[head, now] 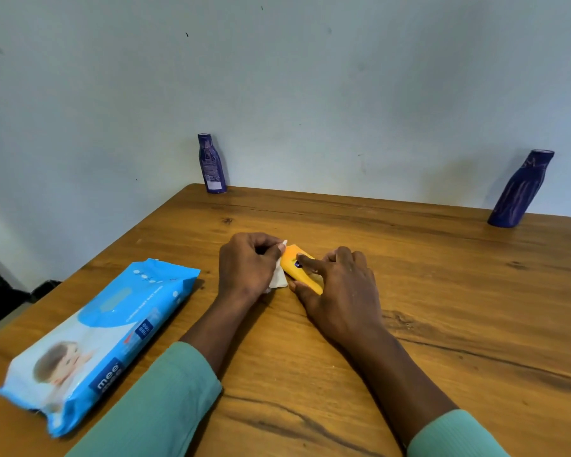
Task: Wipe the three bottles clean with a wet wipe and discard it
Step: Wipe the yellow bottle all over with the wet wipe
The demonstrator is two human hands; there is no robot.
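One yellow bottle flat, diagonally far-left.

Three bottles — one wipe, one pack

Illumination soft, even, fairly bright. Pale sheen along the far edge of the brown wooden table. Wide-angle distortion: the dark purple plastic bottle at the table's far right leans inward. Print blurred on the light blue wipes packet at its left.

Setting: domestic room, judged likely, not confirmed | Evidence: knotty wooden table set against plain, lightly marked pale wall | baby-wipes pack and purple toiletry bottle noted on it
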